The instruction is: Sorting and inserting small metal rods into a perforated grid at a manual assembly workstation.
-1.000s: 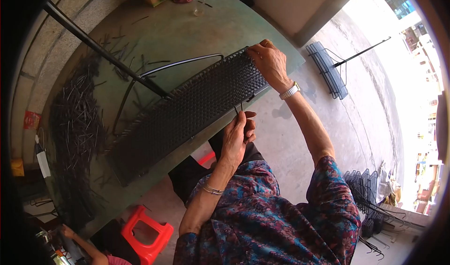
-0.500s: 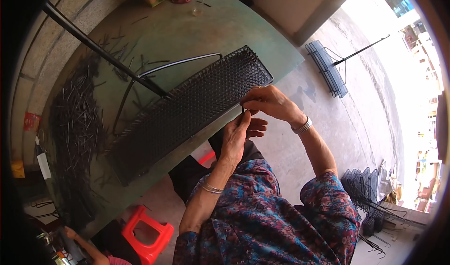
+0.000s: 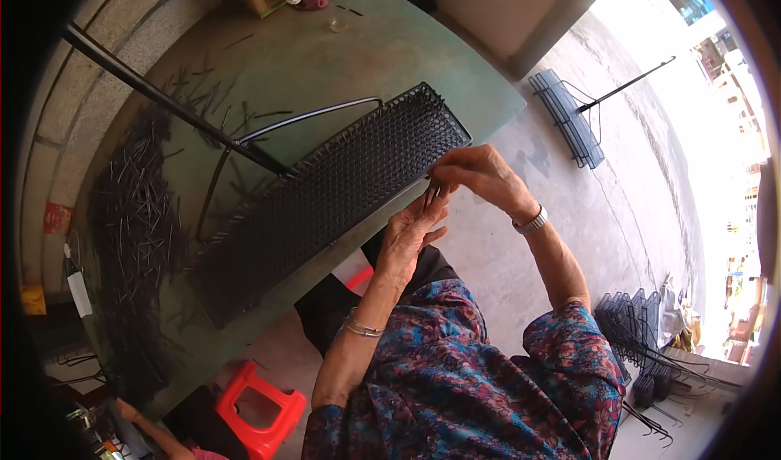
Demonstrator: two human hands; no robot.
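A long black mesh rack (image 3: 350,179) lies slanted on the green table, with a long black rod (image 3: 154,90) and a bent metal brace (image 3: 313,115) joined to its far side. Just off the rack's near edge, my left hand (image 3: 409,236) holds thin dark strips (image 3: 432,195) between thumb and fingers, their tips pointing up. Above it, my right hand (image 3: 486,179) is closed in a pinch by the rack's near right edge. Whatever sits between those fingertips is too small to make out. A big heap of thin dark strips (image 3: 138,208) spreads at the left.
Loose strips lie behind the rack on the green table (image 3: 390,37). A red stool (image 3: 260,411) stands below its near edge, beside another person's arm (image 3: 150,429). Another rack with a rod (image 3: 567,118) rests on the floor at right; several black wire racks (image 3: 630,322) stand lower right.
My hands have drawn slightly apart. The right moved a little right, its fingertips nearing the rack's edge; the left turned, showing the strips between its fingers. The rack stays put.
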